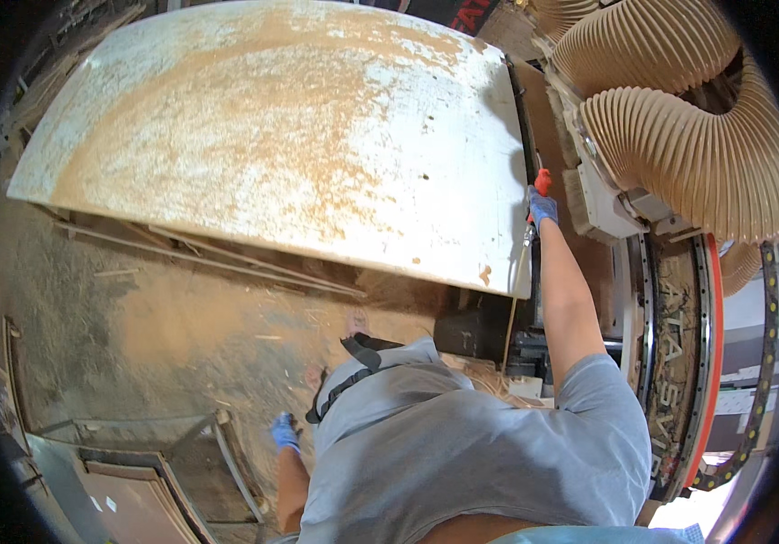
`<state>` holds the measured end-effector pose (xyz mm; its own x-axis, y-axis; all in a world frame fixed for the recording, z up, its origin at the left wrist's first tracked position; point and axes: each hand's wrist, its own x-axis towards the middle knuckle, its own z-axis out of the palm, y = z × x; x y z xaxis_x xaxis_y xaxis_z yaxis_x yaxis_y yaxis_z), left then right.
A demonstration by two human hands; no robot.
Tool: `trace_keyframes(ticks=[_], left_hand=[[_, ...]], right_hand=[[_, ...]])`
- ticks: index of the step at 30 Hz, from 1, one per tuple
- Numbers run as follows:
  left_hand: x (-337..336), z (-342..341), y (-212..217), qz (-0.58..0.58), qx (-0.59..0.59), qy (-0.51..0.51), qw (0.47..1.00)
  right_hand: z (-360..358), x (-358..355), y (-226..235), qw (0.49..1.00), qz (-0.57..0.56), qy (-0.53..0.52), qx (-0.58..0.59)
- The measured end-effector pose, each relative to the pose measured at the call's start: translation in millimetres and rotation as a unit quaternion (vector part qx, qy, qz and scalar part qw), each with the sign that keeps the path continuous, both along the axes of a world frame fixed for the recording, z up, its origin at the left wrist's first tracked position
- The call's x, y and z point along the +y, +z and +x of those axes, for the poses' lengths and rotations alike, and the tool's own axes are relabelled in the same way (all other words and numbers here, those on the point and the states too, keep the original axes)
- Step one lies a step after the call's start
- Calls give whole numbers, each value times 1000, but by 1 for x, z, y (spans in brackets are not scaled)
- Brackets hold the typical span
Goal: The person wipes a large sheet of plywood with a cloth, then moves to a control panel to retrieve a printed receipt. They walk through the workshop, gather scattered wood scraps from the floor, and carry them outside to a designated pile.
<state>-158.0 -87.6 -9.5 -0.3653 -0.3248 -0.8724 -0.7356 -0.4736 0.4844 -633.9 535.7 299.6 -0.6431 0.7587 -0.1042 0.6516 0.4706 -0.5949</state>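
Note:
My right hand [543, 207], in a blue glove, is closed around a red air blow gun [542, 183] at the right edge of a large white board [462, 172]. A metal fitting [529, 236] shows below the hand, and a thin hose [512, 331] hangs from it toward the floor. Brown sawdust covers much of the board's left and middle; its right part is whiter, with a few dark spots. My left hand [285, 431], also blue-gloved, hangs low by my side, away from the board. It holds nothing, its fingers loosely apart.
Ribbed dust hoses [679, 136] and a machine gantry with a red-edged beam [711, 344] stand close on my right. Long strips [208, 258] lie under the board's near edge. Sawdust and scraps cover the floor [181, 317]. Panels lean in a frame [135, 499] at lower left.

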Motion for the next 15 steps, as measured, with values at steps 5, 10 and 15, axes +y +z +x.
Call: trace_keyframes(ticks=[5, 10, 15], left_hand=[[13, -59, 29, -35, 46, -84, 995], [-8, -91, 43, -59, 60, -131, 988], [-67, -99, 49, -67, 74, -197, 975]], right_hand=[[-39, -18, 7, 999, 12, 50, 14], [-38, -51, 19, 995, -25, 66, 73], [-4, -85, 34, 996, -41, 33, 73]])
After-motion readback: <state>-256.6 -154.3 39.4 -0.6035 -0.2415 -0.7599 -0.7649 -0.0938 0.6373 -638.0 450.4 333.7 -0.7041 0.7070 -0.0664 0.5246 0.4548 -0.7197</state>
